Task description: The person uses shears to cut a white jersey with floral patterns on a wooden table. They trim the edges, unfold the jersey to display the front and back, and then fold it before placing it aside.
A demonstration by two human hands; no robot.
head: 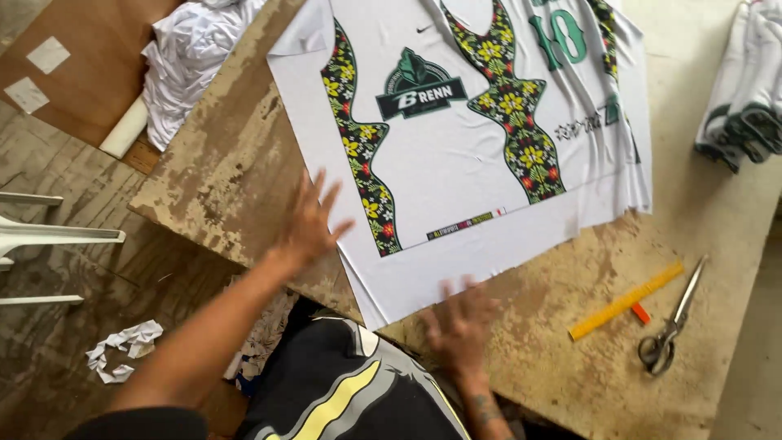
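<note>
A white printed sheet point(481, 155) lies flat on a worn wooden table point(570, 358), its near corner reaching toward the table's front edge. It carries floral strips in black, yellow and red, a dark green emblem in the middle, and green digits near the top.

The left hand point(314, 224) is spread over the sheet's left border, fingers fanned apart, the fingertips over the flower strip and the palm over the bare wood just beside it. The right hand point(458, 322) sits at the sheet's lower edge with fingers apart; it is blurred, so whether it presses on the sheet or hovers just above it cannot be told. Neither hand grips anything.

The top of the sheet runs out of the picture, and its right side is rumpled into folds that hide part of the printing there.

To the right on the table lie a yellow ruler point(626, 301), an orange marker point(641, 313) touching it, and a pair of scissors point(669, 322) just beside them. A stack of folded white cloth point(745, 81) sits at the far right, cut off by the frame. A heap of white fabric point(191, 61) lies beyond the table's left corner. A crumpled scrap of paper point(122, 349) rests on the plank floor.
</note>
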